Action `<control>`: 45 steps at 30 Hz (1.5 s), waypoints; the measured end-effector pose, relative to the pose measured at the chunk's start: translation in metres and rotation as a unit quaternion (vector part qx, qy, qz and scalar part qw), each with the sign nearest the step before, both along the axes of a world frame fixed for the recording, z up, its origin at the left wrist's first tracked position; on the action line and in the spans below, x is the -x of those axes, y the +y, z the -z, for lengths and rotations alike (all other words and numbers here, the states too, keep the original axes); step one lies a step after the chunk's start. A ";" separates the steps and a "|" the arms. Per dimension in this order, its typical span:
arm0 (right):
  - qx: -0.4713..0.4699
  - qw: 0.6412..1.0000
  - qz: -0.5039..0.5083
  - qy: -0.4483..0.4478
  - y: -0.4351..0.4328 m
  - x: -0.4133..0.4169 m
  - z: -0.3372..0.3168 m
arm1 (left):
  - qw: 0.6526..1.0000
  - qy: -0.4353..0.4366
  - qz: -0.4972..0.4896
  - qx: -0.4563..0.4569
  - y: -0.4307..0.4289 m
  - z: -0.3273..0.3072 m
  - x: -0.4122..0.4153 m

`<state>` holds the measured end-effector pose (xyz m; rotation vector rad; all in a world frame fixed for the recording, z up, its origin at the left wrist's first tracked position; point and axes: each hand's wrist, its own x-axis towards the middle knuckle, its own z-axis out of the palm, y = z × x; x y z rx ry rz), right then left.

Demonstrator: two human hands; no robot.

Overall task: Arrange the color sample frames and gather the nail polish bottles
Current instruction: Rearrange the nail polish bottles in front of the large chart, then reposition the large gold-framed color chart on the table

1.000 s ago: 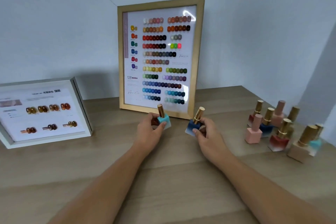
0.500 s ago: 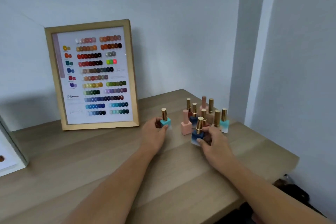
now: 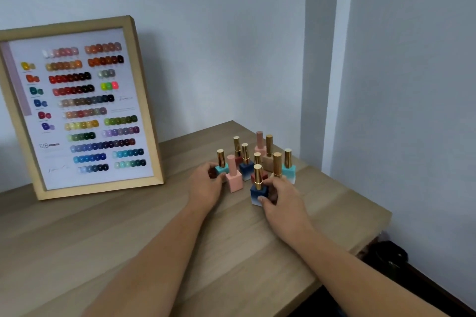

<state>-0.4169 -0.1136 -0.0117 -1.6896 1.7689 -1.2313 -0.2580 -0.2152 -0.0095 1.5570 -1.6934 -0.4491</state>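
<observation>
While gripped, blue bottle (image 3: 258, 192) upright.

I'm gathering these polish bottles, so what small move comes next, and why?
Probably let go with both hands: the left hand holds the turquoise gold-capped bottle and the right hand the dark blue gold-capped bottle, both upright at the cluster's edge.

One wooden frame (image 3: 144, 100) of colour samples stands on the surface (image 3: 154, 239). Ten nail polish bottles are in view: two turquoise (image 3: 222, 169) (image 3: 288, 170), two blue (image 3: 258, 192) (image 3: 246, 168), two pink (image 3: 234, 180) (image 3: 259, 145), two red (image 3: 237, 154) (image 3: 257, 162), two beige (image 3: 269, 159) (image 3: 277, 165). Two hands, left (image 3: 206, 185) and right (image 3: 283, 198), are here.
</observation>
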 end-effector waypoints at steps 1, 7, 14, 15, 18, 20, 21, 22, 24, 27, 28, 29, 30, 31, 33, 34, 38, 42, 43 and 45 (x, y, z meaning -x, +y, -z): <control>0.002 1.000 0.000 -0.007 0.000 0.000 0.000 | 1.000 0.000 0.000 0.002 0.000 0.000 0.000; 0.091 0.994 0.029 -0.046 0.009 -0.001 -0.003 | 1.000 0.030 -0.002 0.001 0.007 0.000 -0.006; 0.203 0.978 -0.007 -0.036 0.017 -0.015 -0.022 | 0.997 0.023 -0.015 0.069 0.026 -0.023 -0.042; 0.218 0.975 -0.020 -0.041 0.016 -0.021 -0.028 | 0.996 0.022 -0.020 0.081 0.028 -0.028 -0.050; 0.258 0.962 -0.082 -0.049 0.010 -0.053 -0.044 | 0.993 0.029 -0.040 0.108 0.036 -0.041 -0.082; 0.248 0.962 -0.112 -0.021 0.004 -0.076 -0.049 | 0.991 0.036 -0.060 0.117 0.041 -0.044 -0.106; 0.235 0.964 -0.125 -0.005 -0.001 -0.089 -0.049 | 0.990 0.034 -0.075 0.117 0.045 -0.044 -0.119; 0.222 0.966 -0.136 0.005 -0.006 -0.099 -0.048 | 0.989 0.028 -0.089 0.113 0.048 -0.042 -0.131; 0.197 0.967 -0.159 -0.003 -0.018 -0.121 -0.044 | 0.988 0.019 -0.120 0.097 0.056 -0.037 -0.157; 0.138 0.974 -0.179 -0.031 -0.047 -0.149 -0.039 | 0.982 0.033 -0.167 0.079 0.065 -0.027 -0.199; 0.118 0.976 -0.179 -0.037 -0.057 -0.157 -0.036 | 0.979 0.037 -0.184 0.076 0.069 -0.023 -0.212; 0.101 0.979 -0.174 -0.040 -0.068 -0.165 -0.031 | 0.977 0.038 -0.199 0.071 0.071 -0.019 -0.224; 0.087 0.982 -0.165 -0.039 -0.077 -0.169 -0.026 | 0.975 0.035 -0.210 0.065 0.074 -0.014 -0.234; 0.074 0.984 -0.156 -0.038 -0.086 -0.175 -0.020 | 0.973 0.029 -0.221 0.058 0.075 -0.008 -0.244; 0.058 0.987 -0.143 -0.052 -0.101 -0.186 -0.008 | 0.970 0.021 -0.238 0.042 0.073 0.003 -0.260; 0.053 0.987 -0.141 -0.064 -0.108 -0.190 -0.004 | 0.969 0.023 -0.243 0.039 0.070 0.006 -0.268; 0.061 0.979 -0.155 -0.116 -0.133 -0.202 -0.001 | 0.964 0.053 -0.259 0.043 0.043 0.007 -0.291; 0.085 0.970 -0.172 -0.148 -0.149 -0.211 -0.005 | 0.949 0.089 -0.295 0.062 0.010 0.005 -0.311; 0.087 0.969 -0.170 -0.158 -0.153 -0.213 -0.005 | 0.945 0.102 -0.303 0.070 0.002 0.004 -0.316; 0.093 0.967 -0.161 -0.172 -0.159 -0.214 -0.005 | 0.936 0.130 -0.317 0.081 -0.013 0.003 -0.325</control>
